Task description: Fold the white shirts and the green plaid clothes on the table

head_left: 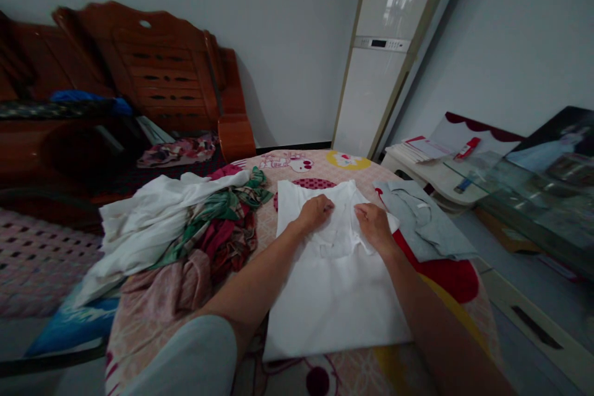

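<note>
A white shirt [341,303] lies spread on the round table, its collar end away from me and partly folded over. My left hand [316,213] rests on the upper left part with its fingers curled closed on the fabric. Opposite it, my right hand [372,223] pinches the cloth along the right side of the folded part. The fingertips of both hands are partly hidden. Just right of the white shirt is a folded grey shirt [429,229], lying flat.
A loose heap of clothes [148,210] covers the table's left side. The table has a patterned pink cloth [320,161]. Beyond stand a carved wooden sofa [162,74] and a tall air conditioner [375,80]. A glass-topped stand [524,198] is close on the right.
</note>
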A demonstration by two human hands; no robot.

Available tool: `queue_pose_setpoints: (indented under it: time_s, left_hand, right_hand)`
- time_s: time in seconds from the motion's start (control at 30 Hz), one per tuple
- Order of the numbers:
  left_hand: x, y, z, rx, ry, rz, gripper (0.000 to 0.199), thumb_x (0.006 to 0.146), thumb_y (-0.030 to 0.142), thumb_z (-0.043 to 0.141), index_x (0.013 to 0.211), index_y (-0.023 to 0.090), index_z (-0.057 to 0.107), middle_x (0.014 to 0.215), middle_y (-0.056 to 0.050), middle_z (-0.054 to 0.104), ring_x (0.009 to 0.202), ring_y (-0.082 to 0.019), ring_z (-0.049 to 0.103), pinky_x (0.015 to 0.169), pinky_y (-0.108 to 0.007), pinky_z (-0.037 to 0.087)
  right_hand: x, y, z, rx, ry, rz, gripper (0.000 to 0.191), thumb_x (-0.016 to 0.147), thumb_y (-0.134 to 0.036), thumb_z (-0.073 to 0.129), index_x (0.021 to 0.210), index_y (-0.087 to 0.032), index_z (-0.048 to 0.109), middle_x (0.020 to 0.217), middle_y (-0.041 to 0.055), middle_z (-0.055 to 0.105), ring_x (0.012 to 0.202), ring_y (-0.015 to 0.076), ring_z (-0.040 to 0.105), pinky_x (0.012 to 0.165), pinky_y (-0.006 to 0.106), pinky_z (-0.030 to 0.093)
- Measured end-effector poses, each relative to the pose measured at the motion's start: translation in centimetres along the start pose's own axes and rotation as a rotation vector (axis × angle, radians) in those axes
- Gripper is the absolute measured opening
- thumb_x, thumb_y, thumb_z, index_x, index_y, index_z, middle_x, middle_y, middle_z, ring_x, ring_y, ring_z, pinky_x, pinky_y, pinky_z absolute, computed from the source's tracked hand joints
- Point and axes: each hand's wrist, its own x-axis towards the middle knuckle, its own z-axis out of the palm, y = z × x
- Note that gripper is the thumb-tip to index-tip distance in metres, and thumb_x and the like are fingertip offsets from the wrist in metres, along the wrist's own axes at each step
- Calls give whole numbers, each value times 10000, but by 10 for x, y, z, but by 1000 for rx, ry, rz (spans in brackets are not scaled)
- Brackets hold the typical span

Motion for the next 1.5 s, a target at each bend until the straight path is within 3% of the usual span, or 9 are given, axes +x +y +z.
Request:
queue_pose_setpoints:
  time_s: [0.1,0.23,0.37,0.5,0.67,0.8,0.97,1.13,1.5]
  left_hand:
    - [-2,4,-1,27,-13,26,248,891,189,539,1061,185,720,1106,-66,695,1026,-183,650,931,-269,483]
    - [-4,5,-4,53,-30,75,270,896,185,517,1066,201,725,1120,-64,688,1021,-182,652,922,-272,492]
    - [-3,1,-3,57,-29,104,277,885,181,524,1070,210,729,1114,-56,693,1013,-176,653,921,-264,493]
    - [0,-1,-1,36,-34,87,277,872,175,535,1060,191,738,1085,-65,706,1013,-186,655,929,-274,490]
    - [1,0,-4,15,-42,65,276,856,182,555,1053,198,748,1041,-71,722,970,-196,665,899,-281,496]
    - [1,-1,-5,5,-37,60,269,848,175,568,1040,201,755,1040,-68,727,964,-195,667,903,-278,492]
    - [1,-1,-6,-35,-16,41,275,840,144,568,1037,174,758,1014,-75,731,878,-173,672,870,-261,502]
    - [2,0,-10,-79,66,27,299,851,111,542,1059,165,750,1033,-68,730,880,-153,666,872,-242,499]
    - [2,-9,-17,-39,76,-65,275,844,137,566,1038,191,753,1037,-56,737,896,-164,667,889,-258,502]
  right_hand:
    - [24,-13,6,-183,-192,6,297,949,-183,426,898,-135,714,923,132,698,907,217,616,822,291,417]
    - [43,-23,24,-305,-252,7,241,936,-193,490,977,-104,710,1117,169,657,1047,247,577,875,310,397]
    - [43,-23,42,-268,-186,117,186,883,-218,593,995,-105,688,1097,152,655,1050,255,566,874,321,402]
    - [41,-18,50,-166,-80,169,88,827,-179,614,866,-137,681,1018,129,666,997,237,574,866,324,405]
    - [43,-17,51,-25,-4,126,93,786,-158,603,863,-148,655,908,95,688,901,221,604,829,316,423]
    - [46,-19,53,54,-3,178,165,806,-221,611,956,-168,654,892,82,720,863,223,637,811,322,441]
    - [48,-21,50,93,-25,230,117,793,-180,596,852,-184,697,925,96,746,881,220,665,817,310,454]
    - [48,-18,46,228,55,315,170,769,-221,589,859,-177,726,852,82,748,822,209,678,757,283,471]
    - [47,-15,51,16,11,261,173,719,-143,575,798,-184,724,833,83,739,815,219,651,743,294,441]
